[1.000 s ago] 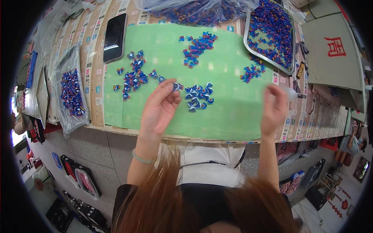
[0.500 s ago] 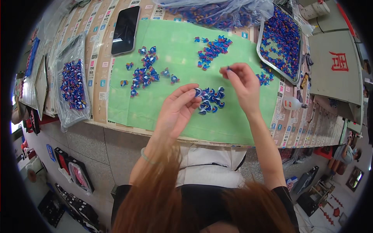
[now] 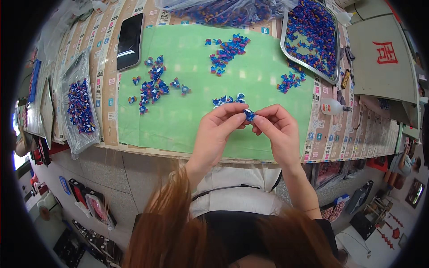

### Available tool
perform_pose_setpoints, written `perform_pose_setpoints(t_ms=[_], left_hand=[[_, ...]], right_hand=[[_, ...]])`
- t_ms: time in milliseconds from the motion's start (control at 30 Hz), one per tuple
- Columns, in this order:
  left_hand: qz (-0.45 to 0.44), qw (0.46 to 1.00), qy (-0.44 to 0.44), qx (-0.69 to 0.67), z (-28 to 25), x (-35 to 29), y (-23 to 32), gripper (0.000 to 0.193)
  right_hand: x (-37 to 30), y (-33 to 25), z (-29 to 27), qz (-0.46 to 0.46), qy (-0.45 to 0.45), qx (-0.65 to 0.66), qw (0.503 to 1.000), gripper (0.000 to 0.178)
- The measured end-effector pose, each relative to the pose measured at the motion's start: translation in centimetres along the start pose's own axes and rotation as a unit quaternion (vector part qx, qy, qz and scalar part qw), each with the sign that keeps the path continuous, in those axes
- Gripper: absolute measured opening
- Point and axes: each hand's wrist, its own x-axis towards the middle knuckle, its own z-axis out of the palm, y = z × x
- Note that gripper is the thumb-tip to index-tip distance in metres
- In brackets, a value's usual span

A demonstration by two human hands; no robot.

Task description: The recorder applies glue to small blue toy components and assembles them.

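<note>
Moved since half a second ago: right hand (image 3: 283, 136), then raised over the cloth and apart from its fellow, now drawn down and in to meet the left hand (image 3: 214, 134).

Left hand: thumb and forefinger pinched on a small blue-and-white piece (image 3: 249, 115), held above the near part of the cloth.

Right hand: thumb and fingertips closed on the other side of the same piece; whether a separate bit sits between them cannot be told.

Loose cluster (image 3: 228, 100), blue and white: just beyond the fingers, partly hidden by them.

Cloth (image 3: 187, 134): one, green, spread flat under all the loose heaps.

Left heap (image 3: 155, 85): blue, white and orange pieces, a few strays about it.

Far heap (image 3: 228, 53): small blue pieces with reddish ends.

Right heap (image 3: 290, 81): similar small pieces, near the metal tray (image 3: 282, 43), which is thickly filled with more.

Plastic bag (image 3: 232, 12): clear, filled with like pieces, at the far edge.

Phone (image 3: 130, 41): dark screen upward, at the cloth's far left corner.

Plastic-wrapped tray (image 3: 85, 140): at far left, bearing multicoloured pieces.

Bottle (image 3: 333, 107): whitish, lying right of the cloth.

Tabletop (image 3: 104, 85): covered in printed paper.
</note>
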Motion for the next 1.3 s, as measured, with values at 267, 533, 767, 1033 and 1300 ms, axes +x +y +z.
perform_pose_setpoints(t_ms=[267,533,767,1033,1300], left_hand=[[0.064,0.988,0.032,0.135,1.1,-0.5,-0.3,0.019],[0.113,0.970,0.022,0.213,1.2,-0.7,0.2,0.015],[0.203,0.934,-0.024,0.292,0.8,-0.7,-0.3,0.022],[0.244,0.907,-0.017,0.343,0.9,-0.9,-0.4,0.025],[0.264,0.920,-0.017,0.290,1.2,-0.7,-0.4,0.020]], right_hand=[[-0.5,0.5,-0.4,-0.026,0.024,-0.018,0.999,0.009],[-0.7,1.0,-0.4,-0.034,0.011,-0.011,0.999,0.006],[-0.9,0.8,0.3,-0.042,0.039,0.006,0.998,0.006],[-0.9,1.0,0.3,-0.039,0.033,0.049,0.998,0.005],[-1.1,0.8,0.0,-0.056,0.011,0.012,0.998,0.004]])
